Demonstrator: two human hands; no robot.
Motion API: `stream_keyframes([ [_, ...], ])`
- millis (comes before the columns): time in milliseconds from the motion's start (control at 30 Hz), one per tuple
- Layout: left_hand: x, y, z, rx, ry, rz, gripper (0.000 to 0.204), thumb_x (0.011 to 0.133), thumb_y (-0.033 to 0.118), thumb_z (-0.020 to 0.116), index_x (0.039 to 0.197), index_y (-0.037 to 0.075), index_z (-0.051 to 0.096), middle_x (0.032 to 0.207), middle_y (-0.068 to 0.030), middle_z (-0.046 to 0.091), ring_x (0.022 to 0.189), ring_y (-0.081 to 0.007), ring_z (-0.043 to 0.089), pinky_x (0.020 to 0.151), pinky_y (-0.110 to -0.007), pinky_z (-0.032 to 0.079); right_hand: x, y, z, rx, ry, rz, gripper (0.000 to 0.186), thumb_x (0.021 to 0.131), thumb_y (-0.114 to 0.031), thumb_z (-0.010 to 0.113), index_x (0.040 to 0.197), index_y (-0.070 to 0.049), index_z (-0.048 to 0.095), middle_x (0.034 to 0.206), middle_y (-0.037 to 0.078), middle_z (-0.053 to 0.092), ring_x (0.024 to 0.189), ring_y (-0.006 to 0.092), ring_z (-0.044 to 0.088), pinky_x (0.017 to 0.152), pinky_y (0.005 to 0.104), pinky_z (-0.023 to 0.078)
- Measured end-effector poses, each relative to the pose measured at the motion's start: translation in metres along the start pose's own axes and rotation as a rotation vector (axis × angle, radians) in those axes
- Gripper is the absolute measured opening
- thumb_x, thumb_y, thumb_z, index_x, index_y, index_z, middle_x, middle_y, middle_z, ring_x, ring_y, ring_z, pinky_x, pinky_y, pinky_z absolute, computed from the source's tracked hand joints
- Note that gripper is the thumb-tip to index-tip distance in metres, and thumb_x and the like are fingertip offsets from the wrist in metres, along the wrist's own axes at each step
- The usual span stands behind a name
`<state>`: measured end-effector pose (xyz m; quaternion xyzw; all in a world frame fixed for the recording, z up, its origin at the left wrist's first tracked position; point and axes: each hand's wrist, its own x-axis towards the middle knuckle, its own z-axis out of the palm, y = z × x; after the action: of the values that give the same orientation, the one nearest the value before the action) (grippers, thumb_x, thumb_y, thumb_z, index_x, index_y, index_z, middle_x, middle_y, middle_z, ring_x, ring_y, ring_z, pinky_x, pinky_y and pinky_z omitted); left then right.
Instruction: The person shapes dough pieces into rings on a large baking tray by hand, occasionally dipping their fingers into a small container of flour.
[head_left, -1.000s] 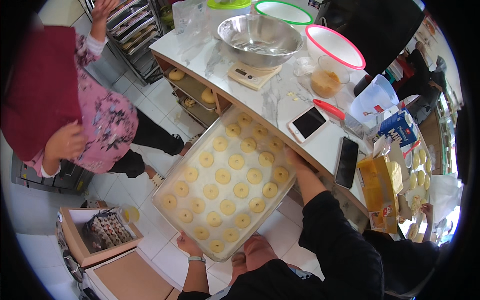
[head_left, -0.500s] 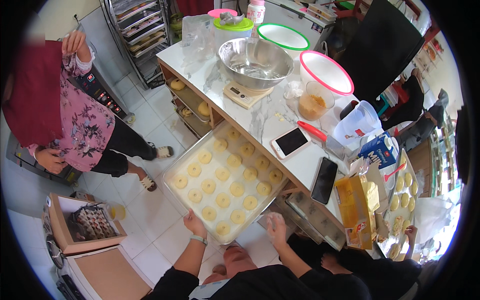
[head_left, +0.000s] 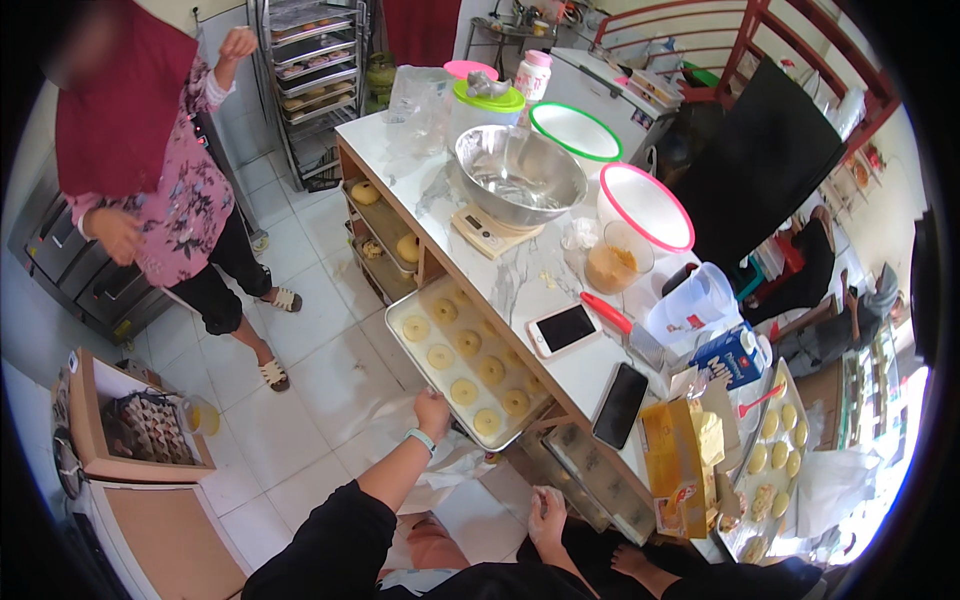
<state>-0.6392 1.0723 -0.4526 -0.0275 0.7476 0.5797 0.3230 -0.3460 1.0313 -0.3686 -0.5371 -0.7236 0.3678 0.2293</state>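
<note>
A baking tray (head_left: 465,367) with rows of pale ring-shaped dough pieces (head_left: 464,391) sits partly inside the counter's open side; its far portion is hidden under the worktop. My left hand (head_left: 432,415) grips the near left corner of its rim. Lower down and to the right, my right hand (head_left: 547,516) is apart from the tray, its fingers drawn together with nothing visible in them. On the marble-look counter (head_left: 505,295) above lie a white phone (head_left: 565,331), a black phone (head_left: 621,404) and a red-handled scraper (head_left: 607,312).
A steel bowl (head_left: 520,178) rests on a scale (head_left: 490,232). Nearby stand lidded tubs, a measuring jug (head_left: 690,303), a milk carton (head_left: 730,358) and a yellow box (head_left: 675,470). Another person (head_left: 165,205) stands at left. An egg box (head_left: 150,425) sits on the floor side, lower left.
The tray has slid deeper under the counter, pushed by my left hand. My right hand has drawn its fingers together. The other person's lower hand has risen, and my view has shifted.
</note>
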Motion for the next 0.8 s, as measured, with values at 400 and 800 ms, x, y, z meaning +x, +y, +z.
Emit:
stream_keyframes([
  [400, 0.019, -0.007, 0.068, 0.167, -0.08, 0.043, 0.016, 0.074, 0.003, 0.051, 0.084, -0.005, 0.061, 0.073, -0.0213, 0.061, 0.072, -0.0327, 0.062, 0.063, -0.039, 0.046, -0.008, 0.013, -0.018, -0.059, -0.007, 0.021, 0.017, 0.081, -0.004, 0.054, 0.096, -0.001, 0.06, 0.092, 0.013, 0.056, 0.078, 0.0225, 0.059, 0.069, 0.0292, 0.049],
  [800, 0.015, 0.035, 0.016, 0.101, -0.716, -0.236, 0.037, 0.081, 0.021, 0.059, 0.112, 0.003, 0.054, 0.108, -0.0075, 0.06, 0.099, -0.0226, 0.056, 0.077, -0.039, 0.044, -0.002, 0.021, -0.015, -0.144, -0.097, 0.019, 0.018, 0.079, -0.006, 0.054, 0.096, -0.002, 0.059, 0.084, 0.013, 0.056, 0.072, 0.0257, 0.059, 0.063, 0.0331, 0.049],
])
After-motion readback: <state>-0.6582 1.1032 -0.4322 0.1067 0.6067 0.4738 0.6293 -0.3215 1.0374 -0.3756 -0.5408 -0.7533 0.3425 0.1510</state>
